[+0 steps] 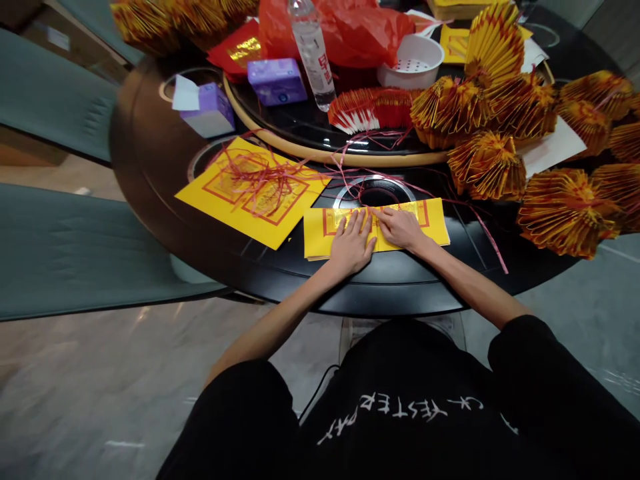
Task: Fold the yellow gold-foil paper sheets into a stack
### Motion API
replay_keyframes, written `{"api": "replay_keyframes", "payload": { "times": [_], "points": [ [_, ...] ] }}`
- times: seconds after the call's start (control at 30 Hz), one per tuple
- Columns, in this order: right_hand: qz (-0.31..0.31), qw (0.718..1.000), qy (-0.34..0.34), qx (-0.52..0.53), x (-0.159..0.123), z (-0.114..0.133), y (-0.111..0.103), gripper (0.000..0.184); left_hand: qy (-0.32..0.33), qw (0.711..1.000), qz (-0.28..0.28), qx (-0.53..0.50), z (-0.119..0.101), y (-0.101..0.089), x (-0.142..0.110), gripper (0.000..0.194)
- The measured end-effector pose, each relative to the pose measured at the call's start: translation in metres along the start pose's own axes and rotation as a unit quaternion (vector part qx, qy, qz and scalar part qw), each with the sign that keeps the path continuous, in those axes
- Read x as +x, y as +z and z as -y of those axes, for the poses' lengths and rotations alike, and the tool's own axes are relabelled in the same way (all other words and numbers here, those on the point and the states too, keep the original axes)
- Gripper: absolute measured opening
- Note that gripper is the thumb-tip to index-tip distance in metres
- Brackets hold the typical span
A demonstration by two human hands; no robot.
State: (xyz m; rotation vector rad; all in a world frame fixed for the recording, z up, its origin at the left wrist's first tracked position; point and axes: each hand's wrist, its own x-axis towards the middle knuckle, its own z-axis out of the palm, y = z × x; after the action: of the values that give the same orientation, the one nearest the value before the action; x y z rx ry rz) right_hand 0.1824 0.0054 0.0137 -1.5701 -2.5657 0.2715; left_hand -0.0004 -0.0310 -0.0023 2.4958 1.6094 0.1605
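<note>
A folded stack of yellow paper, printed in red and gold, lies near the front edge of the black table. My left hand rests flat on its left half with the fingers spread. On the right half lies my right hand, its index finger stretched toward the stack's middle; the other fingers are partly bent. Left of it is a flat pile of yellow paper sheets with a tangle of pink-red string on top. Strands of string run across to the right, behind the folded stack.
Several pleated gold paper fans crowd the right side. On the raised turntable stand a water bottle, a purple tissue pack, a white strainer basket and red plastic bags. Another tissue pack sits at left, near green chairs.
</note>
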Motion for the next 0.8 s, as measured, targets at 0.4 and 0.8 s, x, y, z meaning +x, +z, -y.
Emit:
{"api": "replay_keyframes", "payload": {
  "times": [0.4, 0.8],
  "points": [
    [0.05, 0.995, -0.085, -0.021, -0.016, 0.003, -0.002, 0.046, 0.014, 1.0, 0.013, -0.001, 0.007, -0.008, 0.002, 0.065],
    [0.061, 0.974, -0.216, -0.03, -0.053, -0.002, 0.003, 0.048, 0.009, 0.999, 0.029, 0.021, 0.007, -0.009, 0.002, 0.066]
  ]
}}
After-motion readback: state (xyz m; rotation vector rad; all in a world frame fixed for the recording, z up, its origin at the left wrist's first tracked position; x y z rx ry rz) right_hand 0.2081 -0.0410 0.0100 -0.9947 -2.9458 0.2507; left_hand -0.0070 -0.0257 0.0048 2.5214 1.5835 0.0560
